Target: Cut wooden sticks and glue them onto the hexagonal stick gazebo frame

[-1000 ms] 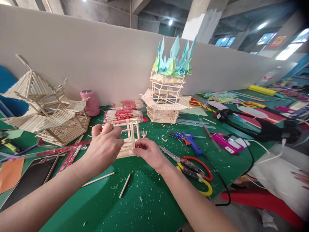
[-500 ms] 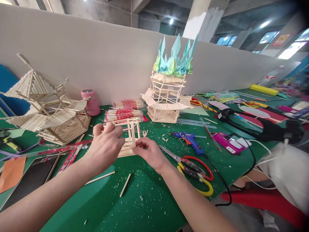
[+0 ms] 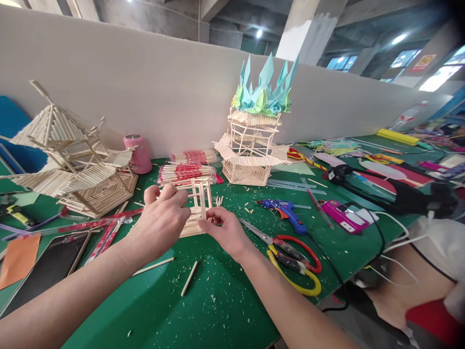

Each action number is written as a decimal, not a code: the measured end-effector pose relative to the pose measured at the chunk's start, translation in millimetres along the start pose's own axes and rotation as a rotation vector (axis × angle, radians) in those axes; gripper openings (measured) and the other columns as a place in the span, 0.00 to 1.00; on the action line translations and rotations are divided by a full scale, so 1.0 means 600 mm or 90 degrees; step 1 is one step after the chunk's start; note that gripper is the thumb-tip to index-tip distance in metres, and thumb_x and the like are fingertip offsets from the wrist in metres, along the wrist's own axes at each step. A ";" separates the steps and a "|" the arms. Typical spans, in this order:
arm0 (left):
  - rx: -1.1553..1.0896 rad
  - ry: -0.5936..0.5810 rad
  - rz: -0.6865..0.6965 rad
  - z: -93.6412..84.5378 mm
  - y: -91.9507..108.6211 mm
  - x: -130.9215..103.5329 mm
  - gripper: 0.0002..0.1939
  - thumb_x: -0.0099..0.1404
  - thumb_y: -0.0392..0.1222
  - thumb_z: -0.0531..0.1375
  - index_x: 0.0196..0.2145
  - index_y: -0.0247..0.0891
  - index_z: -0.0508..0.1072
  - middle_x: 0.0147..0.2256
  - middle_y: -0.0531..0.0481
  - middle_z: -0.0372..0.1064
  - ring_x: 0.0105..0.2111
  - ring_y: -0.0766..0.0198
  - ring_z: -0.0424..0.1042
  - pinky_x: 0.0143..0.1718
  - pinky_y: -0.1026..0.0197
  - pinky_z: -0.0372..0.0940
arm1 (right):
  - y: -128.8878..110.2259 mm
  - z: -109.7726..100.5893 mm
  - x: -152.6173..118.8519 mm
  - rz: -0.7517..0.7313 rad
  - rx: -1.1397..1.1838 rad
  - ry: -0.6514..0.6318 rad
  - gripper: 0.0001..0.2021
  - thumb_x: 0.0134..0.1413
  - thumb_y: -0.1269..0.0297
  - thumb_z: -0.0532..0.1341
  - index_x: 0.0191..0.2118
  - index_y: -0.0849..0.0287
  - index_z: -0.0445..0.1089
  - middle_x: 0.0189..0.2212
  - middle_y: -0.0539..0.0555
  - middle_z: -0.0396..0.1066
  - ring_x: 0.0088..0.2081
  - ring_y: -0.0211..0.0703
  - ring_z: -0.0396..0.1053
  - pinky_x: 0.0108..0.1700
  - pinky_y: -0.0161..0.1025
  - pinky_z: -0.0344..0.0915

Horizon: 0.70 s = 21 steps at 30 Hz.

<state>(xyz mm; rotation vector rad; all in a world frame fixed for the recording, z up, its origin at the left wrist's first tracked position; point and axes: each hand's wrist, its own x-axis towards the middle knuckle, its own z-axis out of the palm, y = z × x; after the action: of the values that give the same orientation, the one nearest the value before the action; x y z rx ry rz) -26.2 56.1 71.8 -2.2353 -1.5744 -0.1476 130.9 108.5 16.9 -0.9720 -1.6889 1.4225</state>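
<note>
A small open frame of pale wooden sticks (image 3: 193, 227) stands on the green table, with upright posts and a stick-lined base. My left hand (image 3: 162, 212) is closed over its left side; the knuckles hide the fingertips and part of the frame. At the near right corner, the thumb and fingers of my right hand (image 3: 225, 231) pinch the frame low on a post. A loose stick (image 3: 189, 278) lies in front of the frame, and another stick (image 3: 154, 266) lies below my left wrist.
Scissors (image 3: 290, 264) and a blue glue gun (image 3: 285, 213) lie to the right. Behind stand a stick pavilion (image 3: 247, 169) topped with blue paper, a pink bottle (image 3: 138, 154) and bundled sticks (image 3: 187, 173). A larger stick pavilion (image 3: 72, 179) and a phone (image 3: 47, 271) are left. A person sits at right.
Both hands keep their places on the frame, with the left hand shifted very slightly to the right. At the right edge, the seated person has moved, showing more of an arm.
</note>
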 end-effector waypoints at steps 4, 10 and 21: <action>0.012 -0.009 -0.005 -0.001 0.001 0.000 0.15 0.60 0.31 0.53 0.16 0.37 0.66 0.25 0.46 0.60 0.31 0.57 0.52 0.33 0.49 0.49 | 0.003 0.001 0.000 0.012 0.034 -0.013 0.10 0.41 0.56 0.63 0.25 0.58 0.66 0.21 0.44 0.52 0.24 0.35 0.49 0.26 0.35 0.47; 0.009 0.004 -0.026 0.001 0.001 -0.002 0.15 0.60 0.34 0.54 0.17 0.38 0.67 0.26 0.46 0.61 0.32 0.56 0.54 0.34 0.48 0.50 | 0.002 0.003 0.000 0.040 0.076 -0.024 0.12 0.39 0.56 0.65 0.24 0.58 0.65 0.19 0.43 0.50 0.23 0.35 0.47 0.26 0.35 0.45; -0.088 0.196 -0.154 -0.002 -0.001 -0.041 0.08 0.60 0.44 0.57 0.32 0.40 0.75 0.31 0.45 0.65 0.33 0.52 0.60 0.32 0.50 0.55 | 0.000 -0.001 0.004 0.077 0.116 -0.022 0.13 0.37 0.57 0.66 0.26 0.60 0.66 0.18 0.42 0.53 0.22 0.33 0.48 0.26 0.34 0.46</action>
<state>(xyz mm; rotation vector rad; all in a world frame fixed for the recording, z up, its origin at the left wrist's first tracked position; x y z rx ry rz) -35.5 34.0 65.2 -1.9916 -1.6942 -0.6545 130.2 110.8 16.9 -0.9653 -1.5153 1.6493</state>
